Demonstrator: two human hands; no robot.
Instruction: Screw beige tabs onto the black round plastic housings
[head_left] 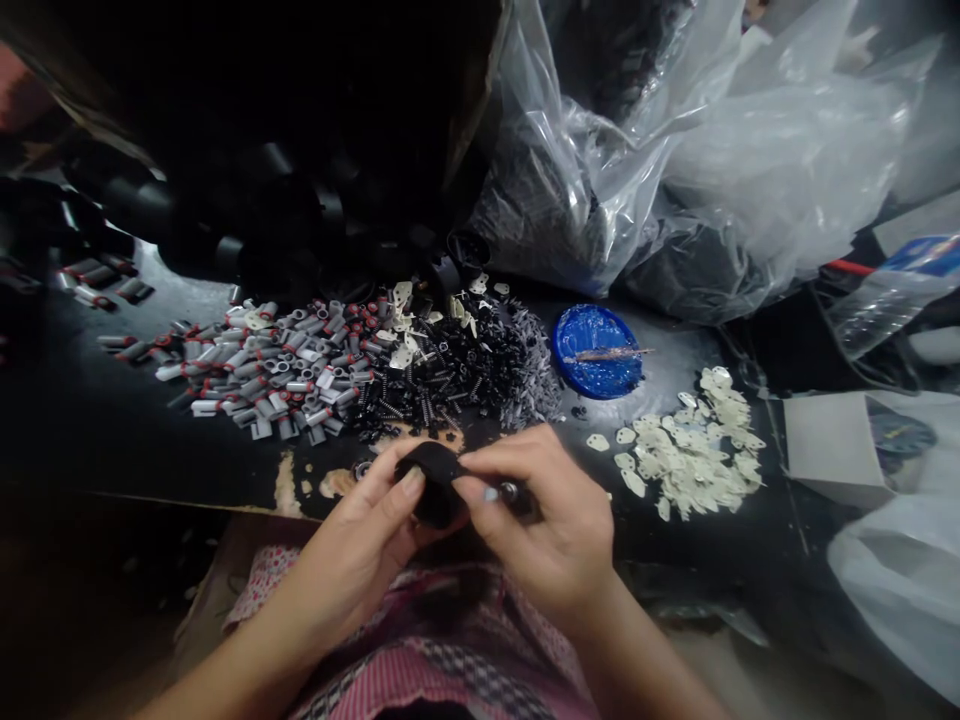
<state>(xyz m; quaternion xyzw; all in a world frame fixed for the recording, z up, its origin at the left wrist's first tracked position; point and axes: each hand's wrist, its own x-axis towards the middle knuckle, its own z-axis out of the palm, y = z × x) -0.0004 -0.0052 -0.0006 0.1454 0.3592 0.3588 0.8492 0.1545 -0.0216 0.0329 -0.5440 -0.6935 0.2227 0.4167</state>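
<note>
My left hand (375, 515) is closed round a hollow black plastic part (436, 468), its thumb over the rim and the open side tilted up. My right hand (547, 510) has thumb and forefinger pinched at the right edge of that part. Tucked in the curled fingers of this hand is a small dark piece (517, 497) with a pale tip; its kind is unclear. Just beyond the hands lie heaps of grey sleeves with red rings (277, 365), small black springs (427, 400) and small grey plastic pieces (529, 370).
A blue lid (598, 350) smeared with grease holds a thin stick. Cream flat plates (701, 450) are heaped to the right, beside a white carton (836, 450). Clear plastic bags (585, 190) of black parts stand behind. Large black parts (277, 220) fill the back left.
</note>
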